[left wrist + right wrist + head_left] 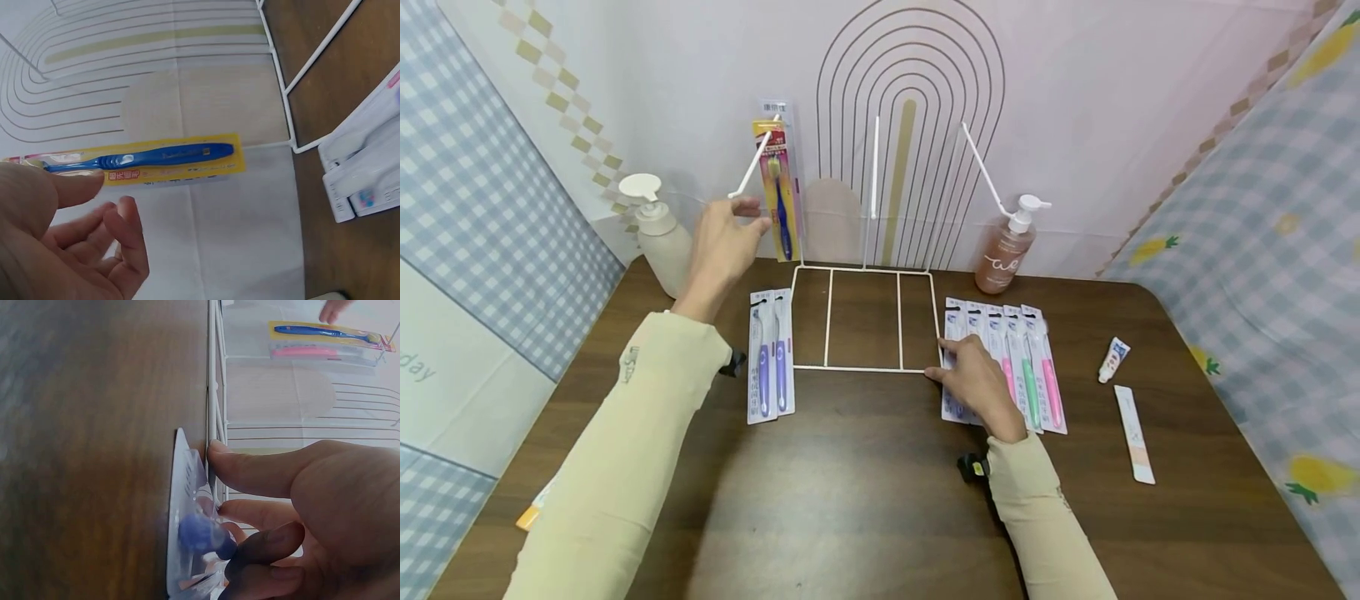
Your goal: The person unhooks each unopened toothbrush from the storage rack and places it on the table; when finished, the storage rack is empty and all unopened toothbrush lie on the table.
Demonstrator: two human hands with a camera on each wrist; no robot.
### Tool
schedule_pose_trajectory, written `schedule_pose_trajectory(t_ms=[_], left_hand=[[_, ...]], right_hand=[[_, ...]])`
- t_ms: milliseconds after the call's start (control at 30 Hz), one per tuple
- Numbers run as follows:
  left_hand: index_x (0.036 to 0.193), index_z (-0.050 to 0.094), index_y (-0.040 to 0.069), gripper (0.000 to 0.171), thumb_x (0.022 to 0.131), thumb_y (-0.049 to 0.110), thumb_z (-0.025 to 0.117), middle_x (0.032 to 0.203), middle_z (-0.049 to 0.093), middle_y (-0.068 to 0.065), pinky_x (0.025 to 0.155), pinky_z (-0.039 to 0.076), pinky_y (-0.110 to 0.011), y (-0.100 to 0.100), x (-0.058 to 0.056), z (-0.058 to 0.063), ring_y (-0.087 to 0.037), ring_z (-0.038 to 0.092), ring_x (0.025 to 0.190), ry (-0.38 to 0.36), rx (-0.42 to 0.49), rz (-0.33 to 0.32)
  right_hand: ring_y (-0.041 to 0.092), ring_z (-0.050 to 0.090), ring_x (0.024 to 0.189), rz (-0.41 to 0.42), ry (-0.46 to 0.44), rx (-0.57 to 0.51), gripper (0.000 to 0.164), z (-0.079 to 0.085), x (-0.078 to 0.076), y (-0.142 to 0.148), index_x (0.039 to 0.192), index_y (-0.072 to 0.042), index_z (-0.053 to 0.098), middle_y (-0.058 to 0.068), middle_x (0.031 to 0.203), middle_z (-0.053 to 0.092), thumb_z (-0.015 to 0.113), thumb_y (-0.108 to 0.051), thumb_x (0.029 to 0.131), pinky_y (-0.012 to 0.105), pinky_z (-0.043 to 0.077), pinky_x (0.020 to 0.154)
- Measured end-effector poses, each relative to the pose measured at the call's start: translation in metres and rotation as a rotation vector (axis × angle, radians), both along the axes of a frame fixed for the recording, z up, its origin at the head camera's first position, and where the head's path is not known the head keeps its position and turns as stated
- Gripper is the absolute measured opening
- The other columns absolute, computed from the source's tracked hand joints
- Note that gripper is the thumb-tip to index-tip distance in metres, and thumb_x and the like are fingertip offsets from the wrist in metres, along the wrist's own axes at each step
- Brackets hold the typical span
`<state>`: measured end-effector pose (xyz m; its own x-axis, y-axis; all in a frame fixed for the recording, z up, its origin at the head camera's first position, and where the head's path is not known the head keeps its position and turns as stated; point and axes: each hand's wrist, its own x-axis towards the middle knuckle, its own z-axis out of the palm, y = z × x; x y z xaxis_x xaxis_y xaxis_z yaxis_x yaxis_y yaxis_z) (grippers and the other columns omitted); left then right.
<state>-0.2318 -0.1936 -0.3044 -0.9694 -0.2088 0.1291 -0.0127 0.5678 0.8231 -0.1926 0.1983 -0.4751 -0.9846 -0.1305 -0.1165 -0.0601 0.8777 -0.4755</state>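
A white wire display rack (857, 368) stands on the table with its hooks slanting forward. From its left hook hangs a yellow-backed toothbrush pack (781, 196) with a blue handle. Behind that, the right wrist view shows a pack with a pink handle (306, 352). My left hand (721, 250) is beside the yellow pack, below the hook's tip, fingers loosely bent and gripping nothing. My right hand (981, 379) pinches the rack's front right corner between thumb and fingers. Under and beside it lie several packaged toothbrushes (1028, 375), partly hidden by the hand.
Two purple toothbrush packs (771, 354) lie left of the rack base. Pump bottles stand at the back, a pale one (662, 242) left and a pinkish one (1003, 254) right. A small toothpaste tube (1114, 360) and a slim white packet (1135, 435) lie far right.
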Motion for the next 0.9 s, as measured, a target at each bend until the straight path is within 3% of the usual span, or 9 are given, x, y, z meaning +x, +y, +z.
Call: schedule_pose_trajectory(t_ms=[133, 233, 333, 433, 533, 633, 733, 900], left_hand=[[0.148, 0.074, 0.000, 0.042, 0.110, 0.016, 0.073, 0.149, 0.076, -0.022, 0.124, 0.047, -0.054, 0.004, -0.010, 0.008, -0.039, 0.062, 0.152, 0.056, 0.027, 0.003], [0.143, 0.077, 0.001, 0.037, 0.108, 0.015, 0.073, 0.145, 0.078, -0.021, 0.116, 0.050, -0.044, 0.007, -0.014, 0.013, -0.034, 0.066, 0.145, 0.086, 0.041, 0.014], [0.134, 0.080, -0.001, 0.030, 0.108, 0.013, 0.074, 0.136, 0.082, -0.021, 0.095, 0.050, -0.030, 0.009, -0.015, 0.015, -0.023, 0.071, 0.119, 0.114, 0.067, 0.038], [0.125, 0.081, -0.003, 0.024, 0.107, 0.012, 0.075, 0.115, 0.084, -0.014, 0.074, 0.048, -0.020, 0.010, -0.014, 0.017, -0.008, 0.068, 0.088, 0.134, 0.112, 0.054], [0.121, 0.081, -0.004, 0.021, 0.107, 0.011, 0.076, 0.096, 0.077, 0.003, 0.064, 0.048, -0.016, 0.011, -0.011, 0.019, 0.003, 0.063, 0.067, 0.145, 0.160, 0.055], [0.120, 0.082, -0.005, 0.021, 0.107, 0.011, 0.077, 0.087, 0.073, 0.012, 0.061, 0.048, -0.015, 0.014, -0.010, 0.023, 0.007, 0.059, 0.060, 0.158, 0.190, 0.042], [0.120, 0.083, -0.004, 0.021, 0.108, 0.012, 0.076, 0.094, 0.081, 0.000, 0.062, 0.048, -0.015, 0.021, -0.007, 0.028, 0.007, 0.059, 0.059, 0.170, 0.153, 0.018], [0.126, 0.082, -0.003, 0.025, 0.111, 0.017, 0.075, 0.124, 0.084, -0.023, 0.072, 0.047, -0.013, 0.032, 0.003, 0.032, 0.007, 0.058, 0.073, 0.128, 0.042, -0.030]], right_hand=[[0.032, 0.064, 0.108, -0.008, 0.003, -0.001, 0.073, 0.001, 0.001, 0.001, 0.163, -0.016, 0.065, 0.023, 0.146, 0.065, 0.089, -0.044, 0.101, 0.040, 0.051, 0.082], [0.031, 0.063, 0.107, -0.013, 0.006, -0.011, 0.072, 0.005, 0.003, 0.000, 0.162, -0.016, 0.066, 0.024, 0.145, 0.065, 0.090, -0.043, 0.100, 0.042, 0.052, 0.082], [0.032, 0.063, 0.105, -0.012, 0.012, -0.021, 0.071, 0.008, 0.005, -0.002, 0.161, -0.015, 0.068, 0.025, 0.145, 0.066, 0.090, -0.042, 0.099, 0.043, 0.053, 0.081], [0.032, 0.063, 0.106, -0.005, 0.004, -0.021, 0.070, 0.010, 0.006, -0.004, 0.161, -0.014, 0.067, 0.026, 0.146, 0.065, 0.089, -0.041, 0.100, 0.042, 0.052, 0.081], [0.033, 0.063, 0.106, -0.004, 0.004, -0.023, 0.070, 0.012, 0.006, -0.005, 0.161, -0.013, 0.067, 0.026, 0.146, 0.065, 0.089, -0.040, 0.101, 0.041, 0.051, 0.081], [0.033, 0.063, 0.106, 0.001, 0.005, -0.028, 0.070, 0.016, 0.006, -0.007, 0.161, -0.011, 0.067, 0.028, 0.146, 0.065, 0.089, -0.039, 0.101, 0.042, 0.051, 0.080], [0.034, 0.063, 0.104, -0.008, 0.007, -0.041, 0.071, 0.019, 0.008, -0.008, 0.161, -0.012, 0.067, 0.028, 0.145, 0.065, 0.089, -0.040, 0.100, 0.043, 0.051, 0.079], [0.033, 0.062, 0.104, -0.017, -0.006, -0.047, 0.071, 0.017, 0.009, -0.007, 0.161, -0.014, 0.067, 0.028, 0.146, 0.064, 0.090, -0.040, 0.099, 0.042, 0.050, 0.078]])
